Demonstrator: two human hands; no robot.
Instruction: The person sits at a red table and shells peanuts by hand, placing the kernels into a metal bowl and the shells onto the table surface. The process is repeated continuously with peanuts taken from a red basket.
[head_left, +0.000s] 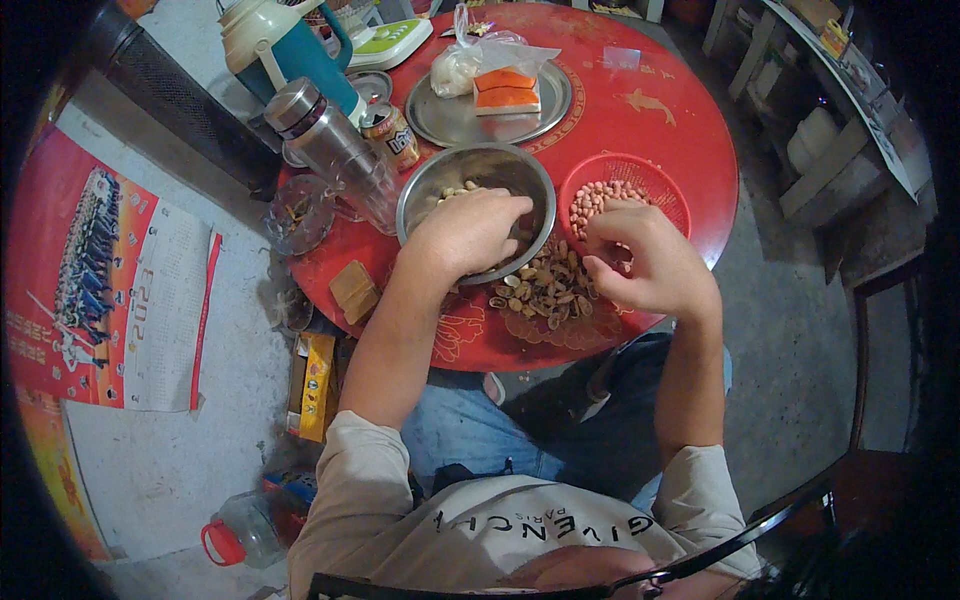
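Note:
My left hand (480, 231) reaches into a steel bowl (546, 196) that holds unshelled peanuts (456, 192); its fingertips are partly hidden, so whether they grip anything cannot be told. Over the near left part of a red plastic colander (673, 189) is my right hand (643, 259), fingers curled, with their tips hard to make out. Shelled pink peanuts (604, 196) lie in the colander. Between bowl and colander, a heap of empty peanut shells (551, 289) is spread on the red round table (679, 127).
Behind the bowl stands a metal tray (431, 124) with a plastic bag (454, 71) and an orange-and-white box (508, 94). A steel-capped bottle (330, 142), drink can (390, 135), teal thermos (300, 56) and glass ashtray (298, 217) crowd the left. A folded brown packet (354, 292) lies near the left edge.

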